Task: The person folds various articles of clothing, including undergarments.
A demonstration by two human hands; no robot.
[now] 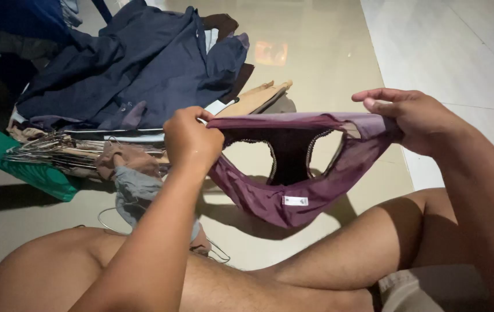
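Now, starting at the far left, a green edge [24, 167] runs slanting across the floor [316, 58], and beside it lies a bundle of wire hangers [56, 151]. Above them a pile of dark blue clothes [137, 63] covers the floor, with some brown and grey cloth pieces [131, 173] in front of it.

Next comes the left hand [192, 138]. It is closed in a fist on the left end of the waistband of a purple undergarment [293, 173]. The garment is stretched in the air above the floor, between both hands, in front of the person's bare legs [327, 254]. Its long axis goes almost level from left to right, and the lower part hangs down freely with a small white label facing the camera.

At the right, the right hand [411, 118] pinches the other end of the waistband between thumb and fingers. The hands are well apart, and each is clamped on its own end, so neither is nearer to the garment than the other.
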